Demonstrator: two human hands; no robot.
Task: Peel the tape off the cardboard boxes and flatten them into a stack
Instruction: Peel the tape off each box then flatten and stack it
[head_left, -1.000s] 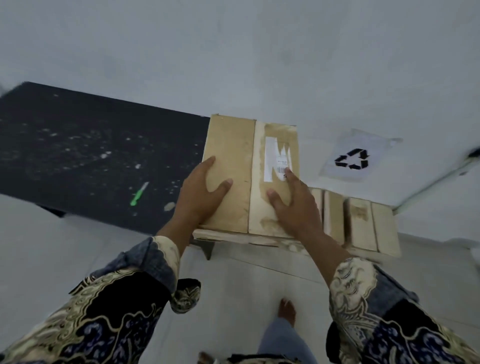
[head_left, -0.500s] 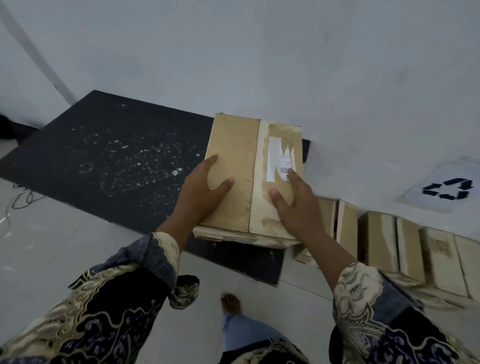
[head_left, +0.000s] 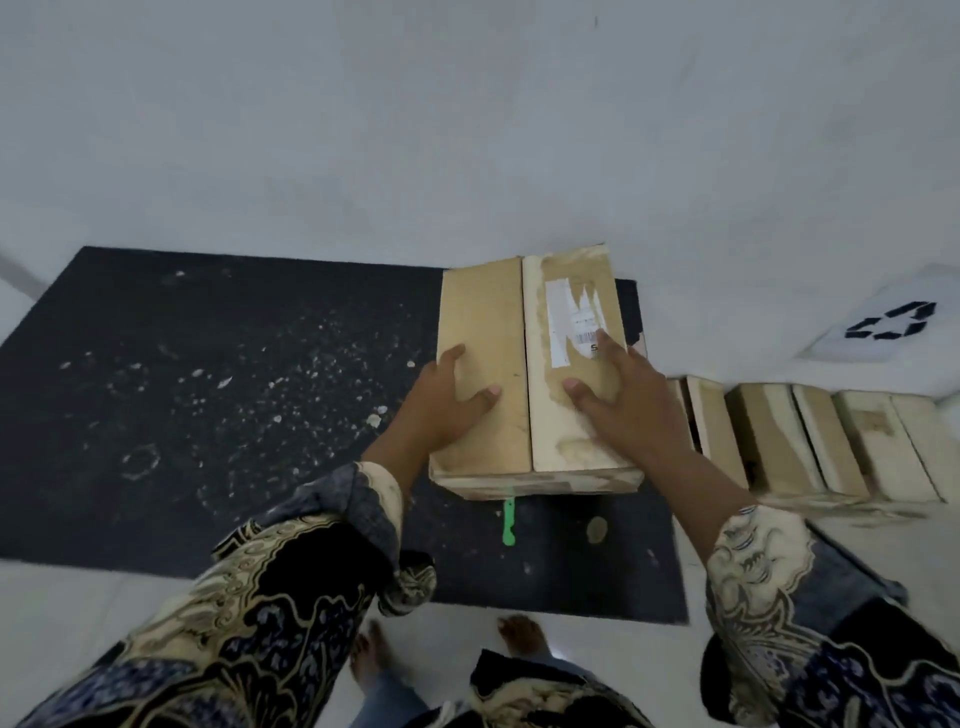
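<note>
Cardboard fills your grip: you hold the box (head_left: 524, 374) above the right part of the black mat (head_left: 208, 405), your left hand (head_left: 441, 410) clasping its left edge with thumb on top, your right hand (head_left: 623, 410) clasping the right edge beside the torn label (head_left: 576, 322). Left of it the speckled mat lies open. More boxes (head_left: 810, 447) line the wall, right. A green tool (head_left: 509, 522) lies under the box's near edge.

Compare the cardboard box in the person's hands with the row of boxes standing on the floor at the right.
The held box is carried over the black mat, gripped by the left hand and right hand; the row of boxes sits untouched on the white floor by the wall. The held box bears a torn white label; the row shows no label. All are tan cardboard with closed flaps.
</note>
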